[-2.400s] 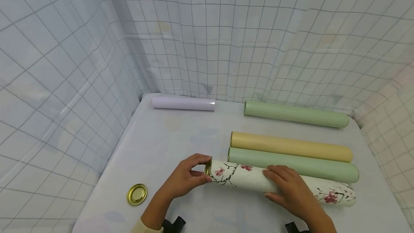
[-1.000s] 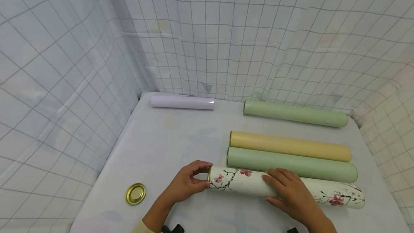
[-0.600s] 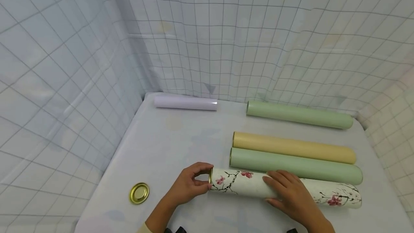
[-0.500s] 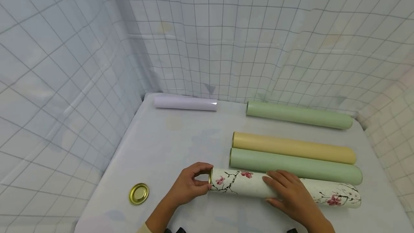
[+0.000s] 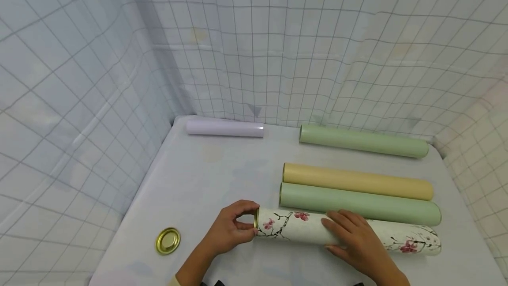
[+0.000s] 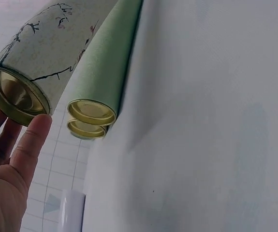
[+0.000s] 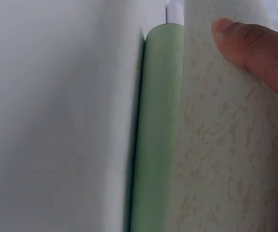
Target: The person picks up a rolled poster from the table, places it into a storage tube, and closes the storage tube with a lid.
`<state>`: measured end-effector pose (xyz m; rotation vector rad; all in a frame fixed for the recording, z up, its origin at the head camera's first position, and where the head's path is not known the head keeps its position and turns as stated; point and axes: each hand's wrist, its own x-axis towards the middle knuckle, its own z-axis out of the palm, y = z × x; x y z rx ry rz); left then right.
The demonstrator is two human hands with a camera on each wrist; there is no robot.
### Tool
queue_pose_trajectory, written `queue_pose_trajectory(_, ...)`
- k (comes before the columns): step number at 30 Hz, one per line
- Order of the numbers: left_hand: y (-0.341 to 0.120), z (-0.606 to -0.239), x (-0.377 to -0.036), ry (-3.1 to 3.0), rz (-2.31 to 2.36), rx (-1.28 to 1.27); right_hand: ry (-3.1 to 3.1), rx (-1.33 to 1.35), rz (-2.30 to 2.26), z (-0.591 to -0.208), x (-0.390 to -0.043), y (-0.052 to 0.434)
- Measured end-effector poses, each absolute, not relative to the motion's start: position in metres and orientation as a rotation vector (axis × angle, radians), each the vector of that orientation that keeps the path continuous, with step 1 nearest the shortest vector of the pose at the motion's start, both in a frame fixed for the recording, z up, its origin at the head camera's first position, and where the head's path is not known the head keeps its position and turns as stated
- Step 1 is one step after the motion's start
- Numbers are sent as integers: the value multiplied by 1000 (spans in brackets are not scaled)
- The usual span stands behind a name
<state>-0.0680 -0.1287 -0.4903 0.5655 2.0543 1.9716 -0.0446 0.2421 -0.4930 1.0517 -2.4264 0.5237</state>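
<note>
A white tube [image 5: 293, 227] printed with dark branches and pink blossoms lies across the near side of the table. My left hand [image 5: 231, 228] pinches the gold metal end cap [image 6: 19, 92] at its left end, thumb and fingertips spread around the rim. The left wrist view shows the cap's recessed face at the tube mouth. My right hand [image 5: 355, 241] grips the tube near its middle from above, fingers over the top and thumb on the near side. In the right wrist view the thumb [image 7: 247, 46] presses against the speckled surface.
A loose gold cap [image 5: 167, 241] lies at the left. Close behind the printed tube are a pale green tube [image 5: 359, 204] and a yellow tube [image 5: 357, 181]. Farther back lie another green tube [image 5: 363, 141] and a lavender roll [image 5: 225, 128]. A grid-patterned curtain [image 5: 278, 47] surrounds the table.
Since the oldest frame, the gold cap sticks out less from the tube's left end. That end and my left hand have shifted slightly toward me. The right hand keeps its grip.
</note>
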Motion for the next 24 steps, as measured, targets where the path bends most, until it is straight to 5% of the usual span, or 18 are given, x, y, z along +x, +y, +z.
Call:
queue_pose_trajectory(10, -177, -468, -79, 2182, 2083, 686, -2446, 953, 582, -478, -48, 251)
queue_pose_trajectory(24, -136, -463, -65, 1945, 2059, 763, -2414, 1000, 568, -478, -47, 233)
